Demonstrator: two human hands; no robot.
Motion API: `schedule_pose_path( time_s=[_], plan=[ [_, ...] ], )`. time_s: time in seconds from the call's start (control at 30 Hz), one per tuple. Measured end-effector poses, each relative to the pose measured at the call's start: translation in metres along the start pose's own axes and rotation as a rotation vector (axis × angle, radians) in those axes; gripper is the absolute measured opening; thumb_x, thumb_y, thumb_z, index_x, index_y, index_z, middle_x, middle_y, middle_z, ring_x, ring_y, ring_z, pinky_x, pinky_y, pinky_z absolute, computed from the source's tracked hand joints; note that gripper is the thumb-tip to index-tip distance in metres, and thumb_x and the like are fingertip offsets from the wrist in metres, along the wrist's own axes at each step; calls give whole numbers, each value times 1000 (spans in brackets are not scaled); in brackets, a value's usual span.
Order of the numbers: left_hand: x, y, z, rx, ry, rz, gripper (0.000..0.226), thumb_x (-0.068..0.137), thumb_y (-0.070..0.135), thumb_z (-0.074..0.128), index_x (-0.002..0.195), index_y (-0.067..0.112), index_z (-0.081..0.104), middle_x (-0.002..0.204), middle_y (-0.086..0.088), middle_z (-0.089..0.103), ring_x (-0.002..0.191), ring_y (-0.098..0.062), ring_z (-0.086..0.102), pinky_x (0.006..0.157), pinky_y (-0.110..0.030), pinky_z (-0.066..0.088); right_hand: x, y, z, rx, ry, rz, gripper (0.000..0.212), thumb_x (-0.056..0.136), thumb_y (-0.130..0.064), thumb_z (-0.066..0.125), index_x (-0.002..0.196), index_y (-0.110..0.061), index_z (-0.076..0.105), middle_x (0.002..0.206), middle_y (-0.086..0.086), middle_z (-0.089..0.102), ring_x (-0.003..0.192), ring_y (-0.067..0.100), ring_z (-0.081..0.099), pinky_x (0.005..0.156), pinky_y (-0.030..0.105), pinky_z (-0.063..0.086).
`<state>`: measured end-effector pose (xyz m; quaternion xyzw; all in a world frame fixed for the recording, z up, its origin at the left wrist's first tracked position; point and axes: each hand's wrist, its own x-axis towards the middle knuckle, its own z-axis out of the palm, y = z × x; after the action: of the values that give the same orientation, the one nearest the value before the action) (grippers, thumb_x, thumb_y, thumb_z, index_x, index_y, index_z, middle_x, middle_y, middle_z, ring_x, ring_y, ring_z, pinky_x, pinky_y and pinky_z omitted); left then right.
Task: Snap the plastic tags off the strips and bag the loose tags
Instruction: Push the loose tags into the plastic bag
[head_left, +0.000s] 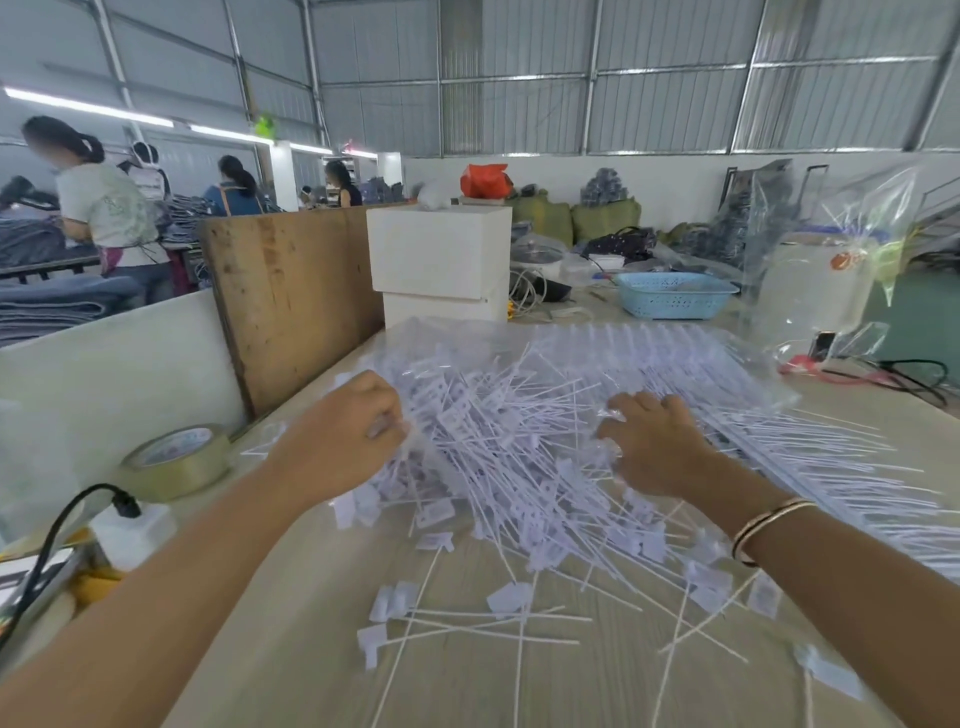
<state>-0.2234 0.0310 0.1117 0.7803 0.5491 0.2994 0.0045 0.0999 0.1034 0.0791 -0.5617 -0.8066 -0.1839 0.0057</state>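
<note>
1. Between the two hands lies the heap of loose tags (498, 447), a tangle of thin white stems with flat rectangular heads, covered at the far side by a clear plastic bag (571, 343)
2. Left hand (345, 436): its fingers (382, 423) are curled and pinch what looks like the bag's film or a few tags at the heap's left edge; which of the two I cannot tell
3. Right hand (652, 441): its fingers (636, 405) are bent and sunk among the tags at the heap's right side, gripping a clump there
4. From both hands the heap lies inward and away from the body; the left hand seems slightly nearer the bag mouth
5. Stems in the heap mostly run diagonally, far right to near left, heads toward the near side
6. Right of the right hand, unsnapped strips (810, 441) lie in rows, stems pointing toward the right edge of the surface (322, 649)
7. Stray tags (511, 597) lie scattered on the near surface, apart from the heap
8. My judgement: the hands are gathering tags into the bag
</note>
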Motion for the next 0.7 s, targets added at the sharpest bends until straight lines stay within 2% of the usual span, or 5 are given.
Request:
schedule_pose_path(
  time_s=[0.17, 0.3, 0.47, 0.6, 0.7],
  plan=[
    [-5, -1, 13, 61, -64, -24, 18, 91, 23, 56, 78, 12, 57, 111, 6, 49, 88, -16, 56, 87, -38, 45, -42, -55, -33, 599, 135, -285, 28, 81, -20, 59, 109, -19, 61, 111, -1, 55, 106, 16, 49, 100, 38, 34],
    [-9, -1, 13, 77, -41, -24, 16, 91, 23, 54, 78, 14, 56, 113, 5, 48, 83, -16, 54, 83, -39, 46, -79, -101, -39, 522, -63, -837, 56, 72, -19, 70, 126, -22, 53, 135, 1, 44, 124, 17, 34, 104, 32, 15],
    [-10, 4, 18, 121, -44, -8, 14, 91, 22, 52, 82, 13, 57, 114, 3, 48, 86, -18, 55, 81, -40, 46, -80, -160, -27, 490, -72, -744, 76, 84, -55, 60, 146, -42, 18, 155, -1, 20, 137, 15, 9, 107, 37, -5],
    [-14, 4, 18, 180, 5, 17, 13, 90, 22, 54, 85, 12, 61, 118, 3, 50, 96, -17, 54, 85, -37, 43, -61, -157, -14, 220, 85, -651, 57, 91, -24, 50, 144, -33, 29, 132, 0, 57, 117, 25, 38, 90, 38, 17],
    [-19, 5, 14, 299, 20, 58, 9, 85, 24, 58, 87, 18, 63, 124, 7, 49, 111, -17, 45, 91, -34, 33, -53, -126, -7, 139, 129, -565, 53, 95, -20, 42, 145, -32, 29, 134, -9, 55, 109, 20, 37, 87, 33, 17]
  ],
)
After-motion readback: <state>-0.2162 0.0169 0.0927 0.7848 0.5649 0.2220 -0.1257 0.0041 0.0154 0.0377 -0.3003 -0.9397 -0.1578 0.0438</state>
